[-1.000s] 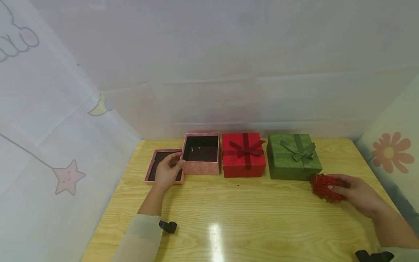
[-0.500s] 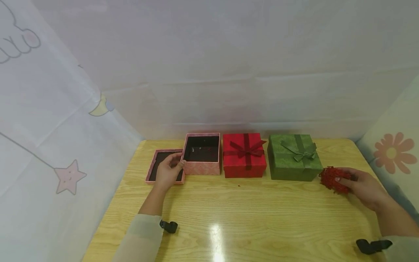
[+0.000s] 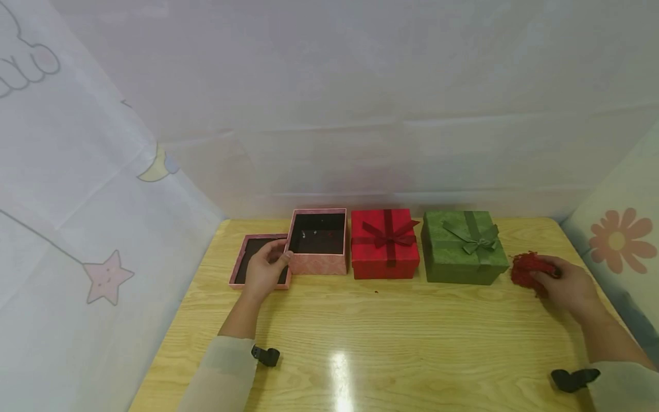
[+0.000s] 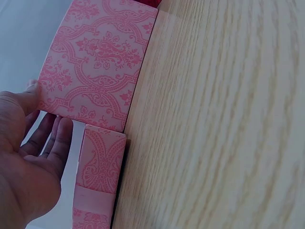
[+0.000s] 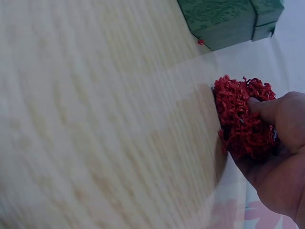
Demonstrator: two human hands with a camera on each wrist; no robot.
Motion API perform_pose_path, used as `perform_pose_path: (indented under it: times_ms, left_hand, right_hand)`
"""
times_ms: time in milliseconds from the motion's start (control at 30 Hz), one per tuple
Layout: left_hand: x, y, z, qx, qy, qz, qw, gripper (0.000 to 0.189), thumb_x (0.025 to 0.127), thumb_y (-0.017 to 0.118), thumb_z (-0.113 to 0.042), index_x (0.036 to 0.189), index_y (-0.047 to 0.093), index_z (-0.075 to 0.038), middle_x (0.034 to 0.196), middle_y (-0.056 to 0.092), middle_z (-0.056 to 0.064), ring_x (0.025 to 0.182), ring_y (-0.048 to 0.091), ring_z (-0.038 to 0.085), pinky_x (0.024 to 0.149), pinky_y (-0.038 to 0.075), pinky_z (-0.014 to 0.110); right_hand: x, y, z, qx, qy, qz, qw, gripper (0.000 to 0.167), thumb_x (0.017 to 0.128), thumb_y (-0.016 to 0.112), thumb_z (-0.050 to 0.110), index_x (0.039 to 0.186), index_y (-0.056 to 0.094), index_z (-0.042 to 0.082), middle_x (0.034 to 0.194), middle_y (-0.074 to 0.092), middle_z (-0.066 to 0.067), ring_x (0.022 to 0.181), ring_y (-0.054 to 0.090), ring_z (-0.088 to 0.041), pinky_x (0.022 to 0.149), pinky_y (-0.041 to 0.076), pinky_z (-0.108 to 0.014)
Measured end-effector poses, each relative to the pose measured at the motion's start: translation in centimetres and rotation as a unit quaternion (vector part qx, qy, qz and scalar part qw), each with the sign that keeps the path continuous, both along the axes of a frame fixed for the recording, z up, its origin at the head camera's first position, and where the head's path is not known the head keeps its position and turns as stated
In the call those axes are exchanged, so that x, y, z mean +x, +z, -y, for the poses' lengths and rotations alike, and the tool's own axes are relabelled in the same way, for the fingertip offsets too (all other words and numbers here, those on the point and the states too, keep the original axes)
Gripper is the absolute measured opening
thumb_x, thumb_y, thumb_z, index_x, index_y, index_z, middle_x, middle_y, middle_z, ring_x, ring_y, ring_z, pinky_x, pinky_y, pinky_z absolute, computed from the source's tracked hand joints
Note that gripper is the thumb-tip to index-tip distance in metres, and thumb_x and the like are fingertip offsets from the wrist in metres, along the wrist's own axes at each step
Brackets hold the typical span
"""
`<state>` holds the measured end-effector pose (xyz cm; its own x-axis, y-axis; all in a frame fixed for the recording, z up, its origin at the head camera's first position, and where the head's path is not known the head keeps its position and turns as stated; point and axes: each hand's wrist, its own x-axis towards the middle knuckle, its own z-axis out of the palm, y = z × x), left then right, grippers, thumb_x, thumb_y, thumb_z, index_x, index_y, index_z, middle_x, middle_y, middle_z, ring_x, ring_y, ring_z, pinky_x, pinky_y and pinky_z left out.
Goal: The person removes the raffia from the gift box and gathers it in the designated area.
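Observation:
A pink patterned gift box (image 3: 318, 264) stands uncovered at the table's back, its black inside facing up with a few tiny specks in it. My left hand (image 3: 265, 271) grips its near left corner; in the left wrist view the thumb (image 4: 29, 95) lies at the upper edge and the fingers at the side. Beneath that hand, the pink lid (image 3: 238, 269) lies with its black inside up, left of the box. At the right, my right hand (image 3: 568, 288) holds a clump of red shredded paper (image 5: 240, 117) between thumb and fingers, low by the tabletop.
A red gift box (image 3: 385, 269) with a dark ribbon bow stands beside the pink one. Right of it is a green gift box (image 3: 458, 273) with a bow. A small red scrap (image 3: 376, 292) lies on the wooden table (image 3: 391, 337). White cloth (image 3: 360, 114) hangs behind.
My right hand has moved a little right and farther back, carrying the red shredded paper away from the green box's front corner. My left hand stays on the pink box.

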<state>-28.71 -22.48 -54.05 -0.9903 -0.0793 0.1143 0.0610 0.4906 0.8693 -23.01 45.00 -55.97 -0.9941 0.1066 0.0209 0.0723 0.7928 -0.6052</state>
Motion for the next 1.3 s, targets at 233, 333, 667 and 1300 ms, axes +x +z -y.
perform_pose_path:
  times_ms: [233,333,667,1300]
  left_hand:
    - [0.0,0.2,-0.1,-0.015,0.0,0.004,0.9999,0.043,0.097,0.073,-0.044,0.135,0.066,-0.024,0.107,0.072,0.005,0.104,0.066,0.025,0.097,0.052,0.049]
    - [0.1,0.3,0.0,-0.025,0.003,0.007,0.9997,0.045,0.097,0.073,-0.044,0.135,0.066,-0.023,0.11,0.072,0.005,0.108,0.065,0.026,0.1,0.051,0.05]
    - [0.1,0.3,0.1,-0.073,-0.004,-0.064,0.9953,0.047,0.096,0.075,-0.044,0.131,0.068,-0.015,0.141,0.057,0.008,0.13,0.054,0.031,0.109,0.044,0.055]
    - [1.3,2.7,-2.9,-0.057,-0.053,-0.111,0.9907,0.044,0.094,0.077,-0.043,0.131,0.069,-0.021,0.15,0.051,0.005,0.143,0.037,0.03,0.112,0.033,0.064]
  right_hand:
    - [0.0,0.1,0.6,0.048,0.004,-0.019,0.9987,0.056,0.106,0.06,0.032,0.144,0.05,-0.008,0.124,0.057,-0.043,0.105,0.056,-0.062,0.08,0.048,-0.068]
    - [0.1,0.0,0.7,0.051,0.003,-0.021,0.9985,0.057,0.106,0.06,0.033,0.145,0.049,-0.007,0.124,0.058,-0.043,0.105,0.056,-0.062,0.08,0.048,-0.068]
    - [0.5,0.9,1.2,0.025,0.0,-0.029,0.9993,0.068,0.105,0.061,0.038,0.154,0.039,-0.003,0.131,0.052,-0.043,0.109,0.054,-0.062,0.079,0.048,-0.068]
    - [1.2,5.5,4.7,-0.018,-0.006,-0.038,0.9991,0.072,0.103,0.061,0.048,0.16,0.039,0.009,0.15,0.04,-0.04,0.124,0.043,-0.065,0.079,0.045,-0.071]
